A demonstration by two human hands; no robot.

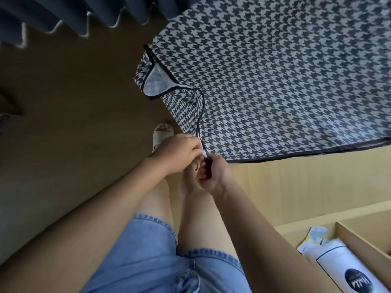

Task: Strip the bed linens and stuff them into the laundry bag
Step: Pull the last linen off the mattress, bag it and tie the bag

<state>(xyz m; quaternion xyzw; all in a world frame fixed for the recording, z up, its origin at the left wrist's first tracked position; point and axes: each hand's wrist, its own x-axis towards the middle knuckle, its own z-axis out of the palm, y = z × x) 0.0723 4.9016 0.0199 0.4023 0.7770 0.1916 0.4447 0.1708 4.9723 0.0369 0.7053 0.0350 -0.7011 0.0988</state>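
A black-and-white houndstooth bed cover (275,81) with a dark piped edge lies over the bed at the upper right. Its near corner hangs loose and folded back, showing a pale underside (155,81). My left hand (177,153) pinches the dark edge of that corner, with a small white tab between its fingers. Just below it, my right hand (213,174) grips the same dark edge. No laundry bag is in view.
The light wooden bed frame (306,187) runs along the right. An open wooden compartment (359,235) at the lower right holds a white cylinder with a black label (347,269). Dark blue curtains (74,15) hang at the top left over a tan floor (74,123).
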